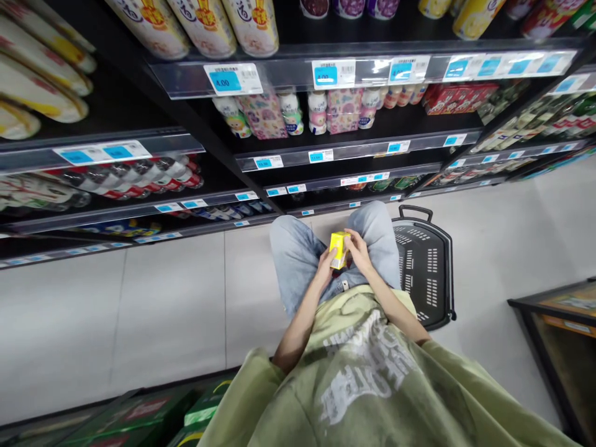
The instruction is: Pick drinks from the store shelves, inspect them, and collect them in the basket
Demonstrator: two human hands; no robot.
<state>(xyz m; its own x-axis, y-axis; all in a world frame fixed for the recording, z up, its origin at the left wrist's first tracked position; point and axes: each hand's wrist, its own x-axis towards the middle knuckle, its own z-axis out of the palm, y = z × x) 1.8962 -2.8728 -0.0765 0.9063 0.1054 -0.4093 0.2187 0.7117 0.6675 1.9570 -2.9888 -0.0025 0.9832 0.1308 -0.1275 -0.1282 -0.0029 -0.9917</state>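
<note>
A small yellow carton (338,247) is held low in front of my body, between both hands. My left hand (325,266) wraps its fingers around the carton's left side and bottom. My right hand (359,248) is closed on its right side and top edge. Behind the carton are my knees in light blue jeans (298,254); my green printed shirt (367,372) fills the bottom of the view.
A black plastic shopping basket (426,267) stands on the grey tiled floor to my right. Dark shelves (335,158) of bottled drinks with blue price tags run ahead. A wooden display (559,329) is at right; green boxes (153,413) lie at bottom left.
</note>
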